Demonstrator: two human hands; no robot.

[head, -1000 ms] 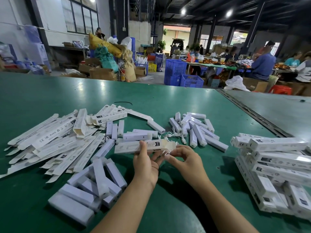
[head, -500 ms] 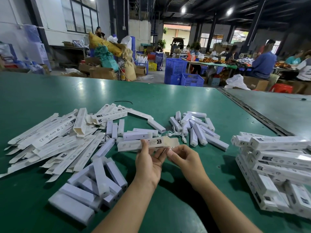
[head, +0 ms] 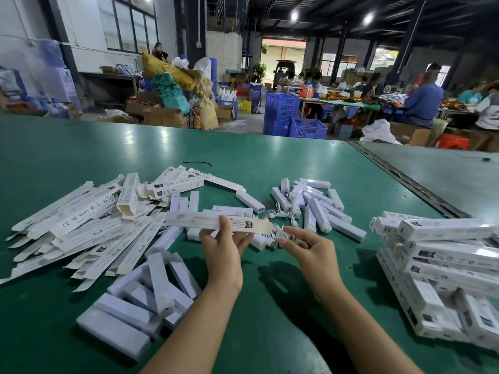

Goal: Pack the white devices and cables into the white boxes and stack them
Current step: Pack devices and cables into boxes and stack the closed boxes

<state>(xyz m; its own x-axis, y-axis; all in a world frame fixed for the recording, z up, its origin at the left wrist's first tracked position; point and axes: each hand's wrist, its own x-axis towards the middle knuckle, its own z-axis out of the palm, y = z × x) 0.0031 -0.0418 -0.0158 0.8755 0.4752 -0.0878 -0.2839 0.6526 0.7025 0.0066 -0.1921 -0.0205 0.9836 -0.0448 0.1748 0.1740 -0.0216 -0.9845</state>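
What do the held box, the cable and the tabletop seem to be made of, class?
The box: thin matte white cardboard; the open end flap shows a raw tan inside. The cable: likely plastic-sheathed wire; it loops limply. The tabletop: smooth green sheet, perhaps PVC; lamp glare reflects.

- Open white box [head: 216, 221], held: label print too small to read; far side hidden, and with it the fingertips of the left hand [head: 222, 252].
- White cable [head: 280, 232]: coil partly covered by the pinching fingertips of the right hand [head: 310, 252]; plug type unclear.
- Stack of packed boxes [head: 445, 265]: cut off by the right edge; count unknown.
- Near pile of white devices [head: 151, 290]: blurred, lower ones buried.
- Both forearms: cut off at the bottom edge.
- Far workers [head: 421, 103]: blurred.
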